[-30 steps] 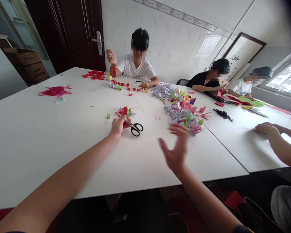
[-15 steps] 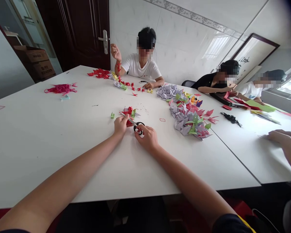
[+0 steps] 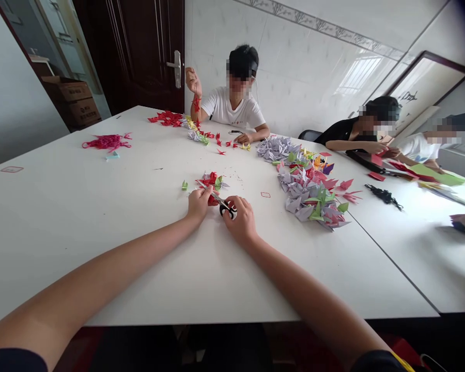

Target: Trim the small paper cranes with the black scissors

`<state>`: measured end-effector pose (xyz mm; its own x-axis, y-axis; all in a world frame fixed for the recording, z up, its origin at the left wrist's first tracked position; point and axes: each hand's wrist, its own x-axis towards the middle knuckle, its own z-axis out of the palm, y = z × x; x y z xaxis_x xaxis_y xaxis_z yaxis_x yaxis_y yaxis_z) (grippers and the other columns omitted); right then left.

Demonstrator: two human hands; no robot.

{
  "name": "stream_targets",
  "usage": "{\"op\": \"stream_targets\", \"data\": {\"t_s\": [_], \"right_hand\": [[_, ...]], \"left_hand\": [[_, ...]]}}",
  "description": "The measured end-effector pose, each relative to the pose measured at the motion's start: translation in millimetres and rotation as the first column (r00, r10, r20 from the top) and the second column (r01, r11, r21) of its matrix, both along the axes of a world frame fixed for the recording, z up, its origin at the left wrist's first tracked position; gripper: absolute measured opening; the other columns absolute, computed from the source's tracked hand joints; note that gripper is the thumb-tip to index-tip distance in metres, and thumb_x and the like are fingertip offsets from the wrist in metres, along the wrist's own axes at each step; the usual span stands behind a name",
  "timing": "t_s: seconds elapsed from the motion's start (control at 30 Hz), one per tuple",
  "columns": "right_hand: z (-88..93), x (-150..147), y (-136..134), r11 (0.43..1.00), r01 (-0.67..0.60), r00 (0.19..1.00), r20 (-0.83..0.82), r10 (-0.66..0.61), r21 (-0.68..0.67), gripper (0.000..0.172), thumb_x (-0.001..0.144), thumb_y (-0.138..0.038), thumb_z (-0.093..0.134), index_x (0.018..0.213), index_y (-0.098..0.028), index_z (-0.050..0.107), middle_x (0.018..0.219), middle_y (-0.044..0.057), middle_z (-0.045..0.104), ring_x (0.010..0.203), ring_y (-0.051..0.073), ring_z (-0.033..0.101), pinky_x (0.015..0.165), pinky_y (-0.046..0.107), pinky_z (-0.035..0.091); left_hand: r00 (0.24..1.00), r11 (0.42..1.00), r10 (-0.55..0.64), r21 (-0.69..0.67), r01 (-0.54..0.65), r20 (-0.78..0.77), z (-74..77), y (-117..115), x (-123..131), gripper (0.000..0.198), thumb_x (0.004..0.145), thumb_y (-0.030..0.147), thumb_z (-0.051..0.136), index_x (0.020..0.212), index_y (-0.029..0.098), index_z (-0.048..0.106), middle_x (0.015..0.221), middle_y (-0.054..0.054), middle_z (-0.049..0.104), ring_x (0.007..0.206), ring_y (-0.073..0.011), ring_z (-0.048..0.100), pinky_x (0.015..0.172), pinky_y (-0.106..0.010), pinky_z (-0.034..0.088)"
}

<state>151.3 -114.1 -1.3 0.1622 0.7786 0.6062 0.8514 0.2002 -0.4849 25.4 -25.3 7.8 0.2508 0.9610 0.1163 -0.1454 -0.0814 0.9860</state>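
Note:
My right hand is closed round the black handles of a pair of scissors, whose blades point away to the left. Beside the blades, my left hand is closed in a pinch at a red folded paper piece, partly hidden behind fingers and scissors. Any thread in that pinch is too small to make out. Just beyond the fingers lies a small cluster of red, green and pale folded paper cranes. A little green paper piece stands to the left of it.
A large heap of folded paper cranes covers the table to my right. Pink strung paper lies at the far left. Across the table, a person holds up a red string of cranes. Other people sit at the right, by coloured paper.
The view has turned slightly left, so things sit further right. The scissor handles have come closer together. Both hands keep their grip. At the right edge, a person's hands have moved.

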Motion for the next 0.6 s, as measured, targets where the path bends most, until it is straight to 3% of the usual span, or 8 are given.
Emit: {"op": "stream_targets", "data": {"t_s": [0.27,0.43,0.6], "right_hand": [[0.2,8.1,7.7,0.997,-0.042,0.994,-0.101,0.035,-0.062,0.016,0.074,-0.022,0.055,0.089,-0.024,0.053,0.089,0.002,0.066,0.078,0.019,0.061,0.082,0.036,0.045],[-2.7,9.4,9.8,0.991,-0.052,0.990,-0.135,0.035,-0.127,0.023,0.076,-0.021,0.056,0.099,-0.026,0.055,0.091,0.000,0.070,0.083,0.020,0.064,0.088,0.039,0.042],[-0.6,11.0,8.1,0.989,-0.082,0.981,-0.185,0.058,-0.120,0.021,0.080,-0.020,0.050,0.099,-0.025,0.056,0.093,0.002,0.068,0.081,0.019,0.061,0.082,0.036,0.045]], "left_hand": [[0.997,0.998,-0.047,-0.035,0.049,0.054,1.3,2.3,-4.6,0.053,0.077,0.064,0.065,0.079,0.012,0.073,0.078,-0.009,0.072,0.073,-0.0195,0.069,0.071,-0.032,0.059],[0.994,0.994,-0.097,-0.048,0.099,0.046,2.8,1.4,-6.2,0.057,0.077,0.068,0.064,0.082,0.012,0.072,0.081,-0.010,0.073,0.070,-0.0197,0.070,0.074,-0.034,0.059],[0.989,0.988,-0.143,-0.047,0.145,0.034,8.4,-3.6,-6.1,0.054,0.075,0.067,0.067,0.074,0.013,0.068,0.071,-0.005,0.068,0.072,-0.0199,0.070,0.075,-0.034,0.058]]}}
